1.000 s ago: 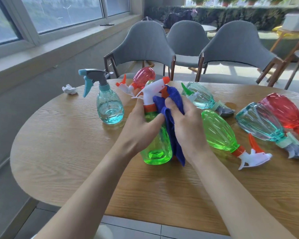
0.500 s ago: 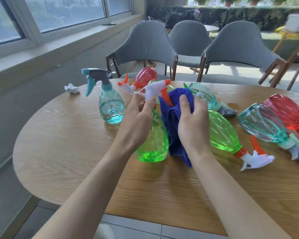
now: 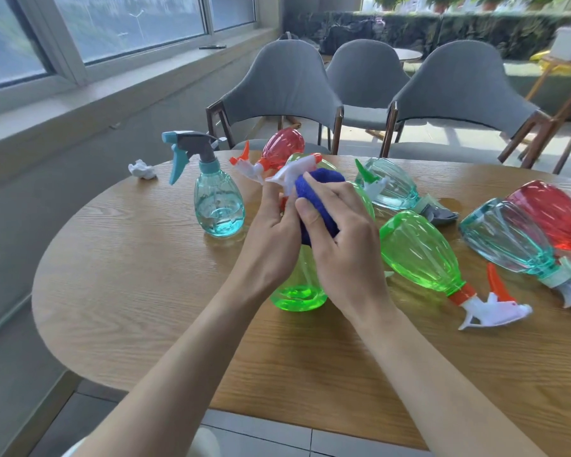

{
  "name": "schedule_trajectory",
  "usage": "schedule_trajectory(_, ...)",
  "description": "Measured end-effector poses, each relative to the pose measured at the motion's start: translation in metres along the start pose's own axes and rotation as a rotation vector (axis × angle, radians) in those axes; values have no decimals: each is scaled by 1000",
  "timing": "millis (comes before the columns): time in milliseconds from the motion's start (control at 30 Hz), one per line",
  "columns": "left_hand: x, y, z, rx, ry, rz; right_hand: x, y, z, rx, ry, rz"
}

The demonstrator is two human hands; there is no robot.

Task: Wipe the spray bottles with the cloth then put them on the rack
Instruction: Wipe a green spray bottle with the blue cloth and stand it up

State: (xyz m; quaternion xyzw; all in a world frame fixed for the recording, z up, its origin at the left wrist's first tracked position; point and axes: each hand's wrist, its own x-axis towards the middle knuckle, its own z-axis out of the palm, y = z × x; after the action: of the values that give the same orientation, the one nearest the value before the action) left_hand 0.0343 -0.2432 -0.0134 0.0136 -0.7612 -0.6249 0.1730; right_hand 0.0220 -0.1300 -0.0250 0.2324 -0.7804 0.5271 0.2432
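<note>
cloth (image 3: 320,206) | up green bottle (image 3: 297,291) body to sprayer (image 3: 294,171) (now bunched)

view: head, one wide-angle camera | from: the person's head, above the near edge of the table (image 3: 145,291) | faces: forward and down, across the table toward the chairs (image 3: 287,87), window (image 3: 129,24) upper left | range: close, left hand (image 3: 271,232) and right hand (image 3: 343,252) mid-frame, forearms entering from the bottom edge, edges bowed

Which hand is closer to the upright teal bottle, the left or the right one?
Left. The left hand, gripping the green bottle, is just right of the upright teal bottle, not touching it; the right hand, holding the blue cloth, is further right.
</note>
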Motion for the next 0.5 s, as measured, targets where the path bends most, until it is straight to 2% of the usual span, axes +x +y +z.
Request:
schedule_trajectory(133, 1, 1, 0, -7, -21, 25, 0, -2, -2, 13, 62, 51)
schedule_trajectory(300, -4, 0, 8, 146, -57, 108, 5, 0, -3, -25, 84, 159)
schedule_trajectory(500, 0, 1, 1, 149, 42, 60, -2, -5, -3, -2, -7, 56)
